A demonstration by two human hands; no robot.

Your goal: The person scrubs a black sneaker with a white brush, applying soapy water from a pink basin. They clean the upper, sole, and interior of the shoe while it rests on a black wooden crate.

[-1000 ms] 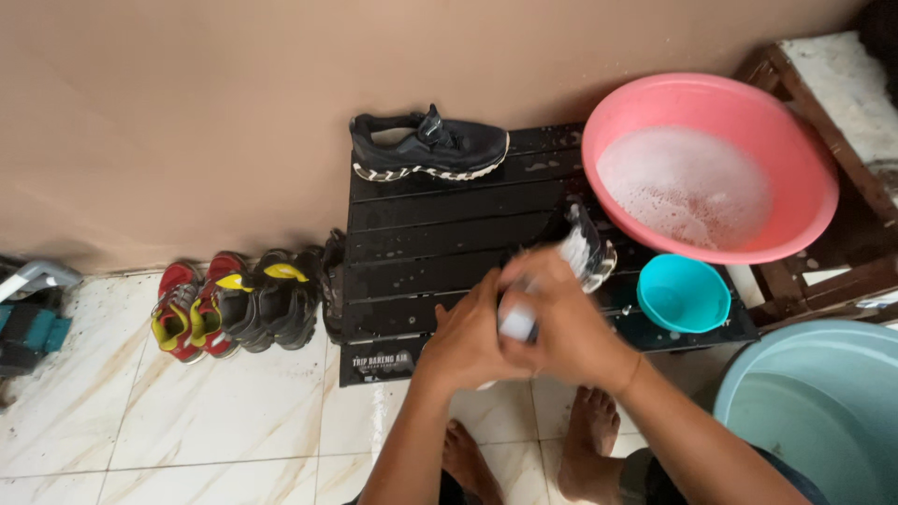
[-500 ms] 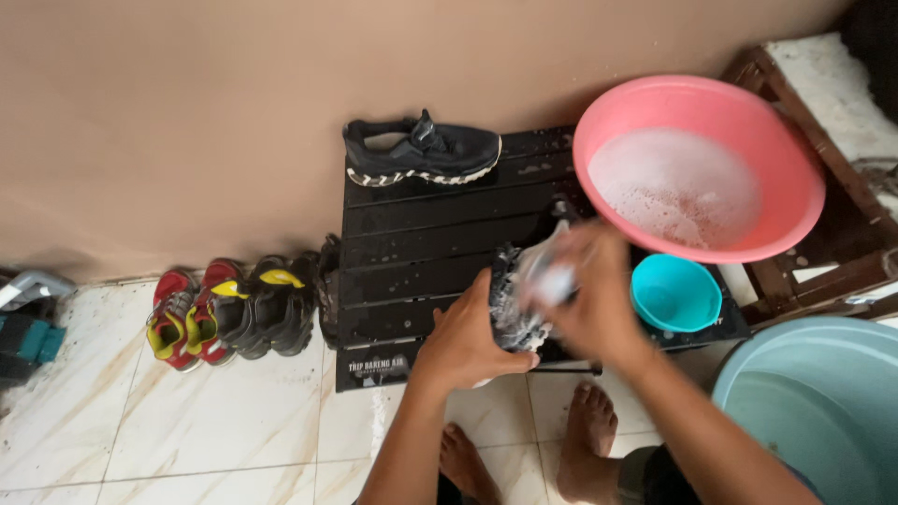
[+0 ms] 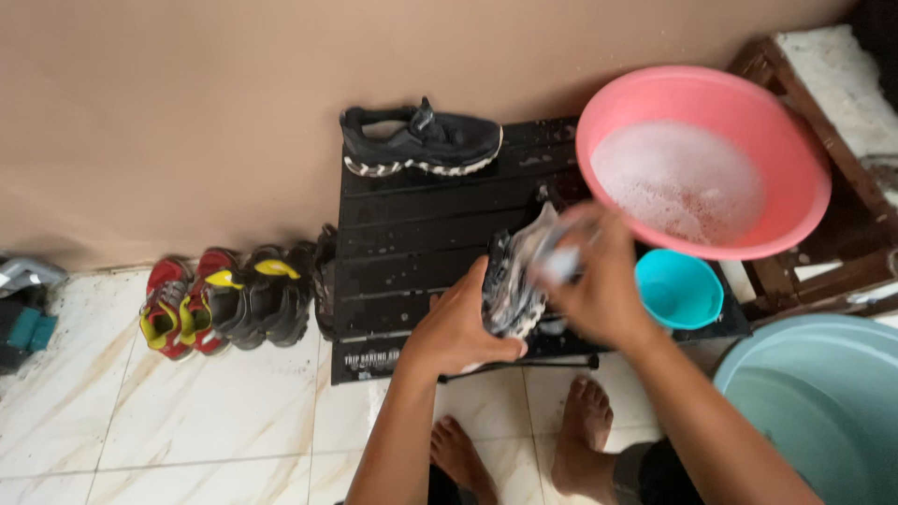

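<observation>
A wet black shoe (image 3: pixel 516 281) is held over the front of a black slatted table (image 3: pixel 412 234), gripped between both hands. The left hand (image 3: pixel 458 327) cups it from below and the side, fingers wrapped around its lower end. The right hand (image 3: pixel 599 281) is closed around a small pale brush (image 3: pixel 561 264), blurred, pressed against the shoe's upper side.

One more black shoe (image 3: pixel 421 140) with a white speckled sole lies on its own at the back of the table, against the tan wall (image 3: pixel 187 112), well apart from the held one.

There are three tubs: a pink basin (image 3: pixel 795 150) of foamy water at the table's right end, one small teal bowl (image 3: pixel 678 290) just below it, and a large pale green tub (image 3: pixel 814 402) on the floor at right.

On the tiled floor (image 3: pixel 187 411) left of the table stand four small shoes in a row: a red and yellow pair (image 3: pixel 178 299) and a dark pair with yellow tabs (image 3: pixel 267 295). The person's two bare feet (image 3: pixel 524 449) show below the table's front edge.
</observation>
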